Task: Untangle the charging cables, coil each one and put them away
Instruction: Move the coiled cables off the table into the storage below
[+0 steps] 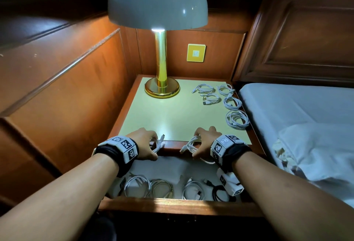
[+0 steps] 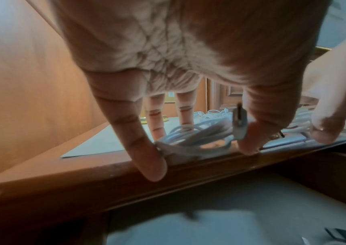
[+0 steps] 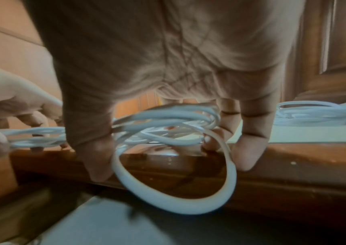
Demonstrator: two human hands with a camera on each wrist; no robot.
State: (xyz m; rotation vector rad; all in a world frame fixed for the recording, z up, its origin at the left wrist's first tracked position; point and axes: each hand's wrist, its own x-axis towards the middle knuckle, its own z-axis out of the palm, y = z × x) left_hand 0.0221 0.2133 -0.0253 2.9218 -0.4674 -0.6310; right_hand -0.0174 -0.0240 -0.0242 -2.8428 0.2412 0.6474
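Left hand and right hand each curl fingers round a white cable coil at the nightstand edge; below the fingers, the open drawer holds four coiled cables.

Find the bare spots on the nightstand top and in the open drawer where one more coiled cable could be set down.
On the nightstand top, the middle is bare, between the lamp base and both hands. The right edge is crowded with five white coils. In the drawer, the front row is full; the back is bare.

No readable text; wrist bands bear coded markers only.
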